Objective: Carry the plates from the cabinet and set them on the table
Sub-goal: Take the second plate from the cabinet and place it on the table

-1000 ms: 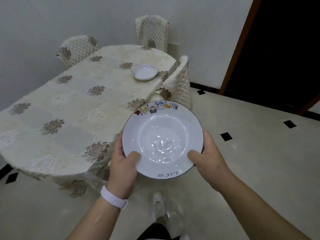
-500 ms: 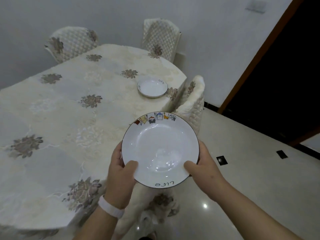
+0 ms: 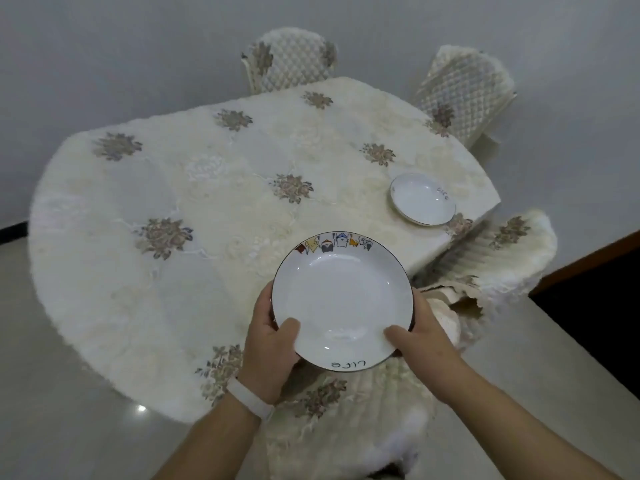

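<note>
- White plate [image 3: 341,299] is held face up over the near edge of the table [image 3: 207,202]; being round, it shows no long axis.
- Its cartoon band is turned toward the table, its lettering toward the person.
- Its near rim is gripped by the left hand [image 3: 270,351] and right hand [image 3: 426,341], thumbs on top and fingers beneath.
- A second plate [image 3: 422,199] is set by the table's right edge.

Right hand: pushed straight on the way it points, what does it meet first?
Likely the cloth-covered table edge beside the chair, unless the right hand, gripping the plate, passes above it; height unclear.
</note>
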Tool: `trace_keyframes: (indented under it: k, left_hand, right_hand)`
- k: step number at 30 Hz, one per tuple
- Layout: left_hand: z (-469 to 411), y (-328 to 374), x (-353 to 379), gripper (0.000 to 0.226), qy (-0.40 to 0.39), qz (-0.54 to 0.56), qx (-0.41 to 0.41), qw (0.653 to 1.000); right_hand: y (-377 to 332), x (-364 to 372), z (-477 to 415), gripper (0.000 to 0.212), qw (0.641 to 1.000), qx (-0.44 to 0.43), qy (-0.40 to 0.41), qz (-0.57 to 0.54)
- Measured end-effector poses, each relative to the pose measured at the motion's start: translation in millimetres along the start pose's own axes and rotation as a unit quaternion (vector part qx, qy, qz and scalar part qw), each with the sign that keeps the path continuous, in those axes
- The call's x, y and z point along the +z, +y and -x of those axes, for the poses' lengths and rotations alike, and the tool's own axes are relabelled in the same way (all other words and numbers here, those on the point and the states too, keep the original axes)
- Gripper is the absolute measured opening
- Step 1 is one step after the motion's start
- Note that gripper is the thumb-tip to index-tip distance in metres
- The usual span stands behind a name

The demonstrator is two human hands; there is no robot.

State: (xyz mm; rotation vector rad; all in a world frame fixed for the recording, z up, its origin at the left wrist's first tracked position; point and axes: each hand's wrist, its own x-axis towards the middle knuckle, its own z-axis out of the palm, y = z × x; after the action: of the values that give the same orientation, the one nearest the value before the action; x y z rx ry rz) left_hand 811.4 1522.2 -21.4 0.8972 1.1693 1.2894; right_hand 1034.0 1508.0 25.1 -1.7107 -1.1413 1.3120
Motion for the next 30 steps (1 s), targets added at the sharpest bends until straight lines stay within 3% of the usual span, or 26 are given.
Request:
trace_keyframes:
  k: [4, 14, 23, 30]
  left_hand:
    - [3.3, -12.1, -21.3, 0.069, 0.054, -0.037, -0.012, 0.998]
    - [-3.2, -45.6, -20.3, 0.067, 0.178, -0.088, -0.068, 0.978]
    - [-40.7, -86.1, -0.6, 0.058, 0.286, -0.108, -0.130, 0.943]
    - [-61.5, -102.5, -1.4, 0.057, 0.296, -0.144, -0.187, 0.926]
  right_hand:
    - [6.9, 19.3, -30.7, 0.074, 0.996, 0.005, -0.088, 0.003]
    - [31.1, 33.2, -115.6, 0.073, 0.974, 0.015, -0.212, 0.076]
    - [56.8, 38.1, -206.4, 0.069, 0.949, 0.008, -0.282, 0.141]
    - [64.6, 47.6, -238.0, 0.073, 0.936, -0.014, -0.286, 0.204]
